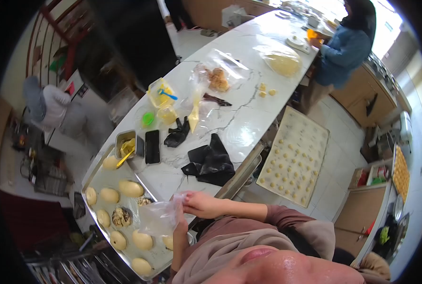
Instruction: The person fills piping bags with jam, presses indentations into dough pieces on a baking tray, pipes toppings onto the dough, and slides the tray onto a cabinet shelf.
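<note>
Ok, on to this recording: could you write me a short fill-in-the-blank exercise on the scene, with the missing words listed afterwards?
1. The right hand grips a thin piece of clear ____ beside the left hand.
2. The pale dough rounds sit on a metal ____.
3. The utensil leaning out of the metal tin is ____.
4. Flat on the table, just beside that tin, lies a black ____.

Missing words: plastic; tray; yellow; phone.

A crumpled piece of thin, translucent plastic [158, 218] spreads loosely above the metal tray [159, 259].
</note>
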Tool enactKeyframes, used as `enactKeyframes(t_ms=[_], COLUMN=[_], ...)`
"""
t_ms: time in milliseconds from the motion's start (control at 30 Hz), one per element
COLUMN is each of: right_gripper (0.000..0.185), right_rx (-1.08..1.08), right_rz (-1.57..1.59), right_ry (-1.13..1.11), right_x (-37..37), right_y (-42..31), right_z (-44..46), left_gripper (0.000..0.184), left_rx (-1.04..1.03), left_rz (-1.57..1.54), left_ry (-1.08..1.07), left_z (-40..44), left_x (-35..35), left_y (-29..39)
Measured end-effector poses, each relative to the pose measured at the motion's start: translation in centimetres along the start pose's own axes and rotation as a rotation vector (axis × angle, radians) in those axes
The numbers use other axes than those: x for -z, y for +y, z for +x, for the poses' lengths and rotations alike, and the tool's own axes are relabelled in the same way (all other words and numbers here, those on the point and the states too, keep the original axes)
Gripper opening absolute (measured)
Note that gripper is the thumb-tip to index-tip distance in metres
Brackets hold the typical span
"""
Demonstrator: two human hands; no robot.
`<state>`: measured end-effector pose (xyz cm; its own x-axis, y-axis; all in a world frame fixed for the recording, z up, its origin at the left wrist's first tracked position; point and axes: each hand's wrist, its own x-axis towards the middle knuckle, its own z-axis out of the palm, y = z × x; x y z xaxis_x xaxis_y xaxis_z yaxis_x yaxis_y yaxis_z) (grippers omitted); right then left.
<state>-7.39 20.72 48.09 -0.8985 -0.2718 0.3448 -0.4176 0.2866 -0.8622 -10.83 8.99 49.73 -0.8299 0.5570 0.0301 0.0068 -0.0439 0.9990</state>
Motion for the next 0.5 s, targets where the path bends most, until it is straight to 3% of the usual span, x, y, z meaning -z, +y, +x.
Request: enactKeyframes(t_ms=[67, 167, 233, 367, 500], right_gripper=[0.016, 0.014, 0.014, 0.013, 0.013], right_rx=[0.1, -0.125, -0.133, -0.029, -0.017], right_rz=[-0.056, 0.097, -0.055, -0.201, -0.251], right_ry=[0.109, 0.023, 0.041, 0.198, 0.149], right_x=[-1.6, -3.0, -3.0, -4.5, -4.7], right_y=[0.3, -0.8, -2.1, -2.5, -3.0], right_z=[0.2, 1.2, 1.9, 2.0, 1.8], left_gripper=[0.014, 0.011, 0.011, 0.007, 0.005], left_rx=[-0.018, -0.018, 0.036, -0.022, -0.143], left_rz=[-0.096, -0.324, -0.513, -0.653, -0.625], left_ry=[0.041, 0.136, 0.244, 0.166, 0.17], left_z=[-0.5, -1.2, -1.2, -1.3, -1.0], left_x=[0.8, 2.9, 4.3, 5.0, 6.5], left_y=[0.0, -0.4, -0.6, 1.9, 2.8])
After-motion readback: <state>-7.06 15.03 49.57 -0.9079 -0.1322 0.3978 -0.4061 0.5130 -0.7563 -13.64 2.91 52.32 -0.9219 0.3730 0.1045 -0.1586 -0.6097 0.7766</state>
